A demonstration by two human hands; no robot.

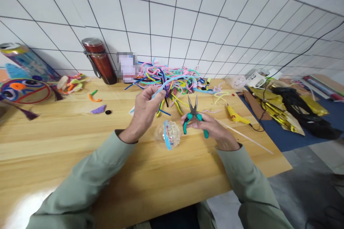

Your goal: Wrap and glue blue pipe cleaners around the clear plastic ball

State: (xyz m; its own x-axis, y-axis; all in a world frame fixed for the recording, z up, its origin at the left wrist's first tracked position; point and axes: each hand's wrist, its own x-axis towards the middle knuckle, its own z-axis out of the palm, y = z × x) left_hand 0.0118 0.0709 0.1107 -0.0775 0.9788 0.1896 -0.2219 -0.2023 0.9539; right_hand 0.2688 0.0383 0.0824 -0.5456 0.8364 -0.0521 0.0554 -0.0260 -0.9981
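Between the thumb and fingers of my left hand is a light blue pipe cleaner, its free length curving up and to the right. My right hand grips needle-nose pliers with teal handles; their jaws point away from me and stand slightly apart. Below and between both hands, a clear plastic ball with a light blue fuzzy band around it lies on the wooden table. Small colourful bits show inside the ball. Behind my hands spreads a heap of many-coloured pipe cleaners.
A red-brown thermos stands by the tiled wall. On the right lie a yellow glue gun with its cord, a thin clear stick and gold foil. Toward the left are a purple piece, a black ring and a can.
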